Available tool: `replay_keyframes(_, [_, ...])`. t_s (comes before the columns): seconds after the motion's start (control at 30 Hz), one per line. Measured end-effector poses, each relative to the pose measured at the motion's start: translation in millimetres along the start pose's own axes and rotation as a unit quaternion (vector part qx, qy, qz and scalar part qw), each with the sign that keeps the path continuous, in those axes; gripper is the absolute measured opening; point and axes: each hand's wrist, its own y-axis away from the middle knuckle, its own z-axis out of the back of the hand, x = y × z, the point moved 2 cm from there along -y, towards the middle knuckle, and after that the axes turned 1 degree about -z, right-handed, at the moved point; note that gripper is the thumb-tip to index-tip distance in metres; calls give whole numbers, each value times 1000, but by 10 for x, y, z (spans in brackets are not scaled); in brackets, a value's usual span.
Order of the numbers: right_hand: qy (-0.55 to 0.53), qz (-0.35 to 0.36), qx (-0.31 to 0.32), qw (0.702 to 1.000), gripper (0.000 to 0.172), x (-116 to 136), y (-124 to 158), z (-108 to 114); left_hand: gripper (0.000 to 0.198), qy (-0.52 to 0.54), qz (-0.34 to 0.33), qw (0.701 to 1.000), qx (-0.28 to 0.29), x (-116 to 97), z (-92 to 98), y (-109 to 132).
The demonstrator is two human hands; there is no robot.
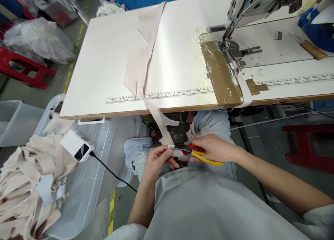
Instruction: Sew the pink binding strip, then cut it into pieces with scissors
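The pale pink fabric (142,71) tapers from broad to narrow.

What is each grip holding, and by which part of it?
The left grip pinches the pale fabric strip near its lower end, between thumb and fingers. The right grip holds the scissors by their handles.

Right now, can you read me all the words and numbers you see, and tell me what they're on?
None reads for sure.
Black printed ruler scale on the white tabletop, left part: numbers too small.
Black printed ruler scale, right part: numbers too blurred.
Pale blue paper tag on the beige fabric pile: faint marks, too small.
White plastic box with a dark screen: nothing readable.
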Motion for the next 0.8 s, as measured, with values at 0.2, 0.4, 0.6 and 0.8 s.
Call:
replay_keyframes(0.2, [-8, -11, -1, 1000, 55, 38, -24, 26, 40, -6, 3, 1000, 8, -1, -28, 13])
replay_keyframes(0.4, [-24, -11, -22, 999, 52, -10, -17, -1, 43, -20, 11, 1000, 9, -33, -59, -5])
replay_keyframes(0.6, [-82, -9, -9, 997, 53, -99, 9, -45, 42, -36, 20, 999, 24, -11, -59, -39])
replay_keyframes(0.8, [-236, 7, -20, 972, 48, -99, -3, -74, 43, -38, 24, 999, 24, 19, -108, -87])
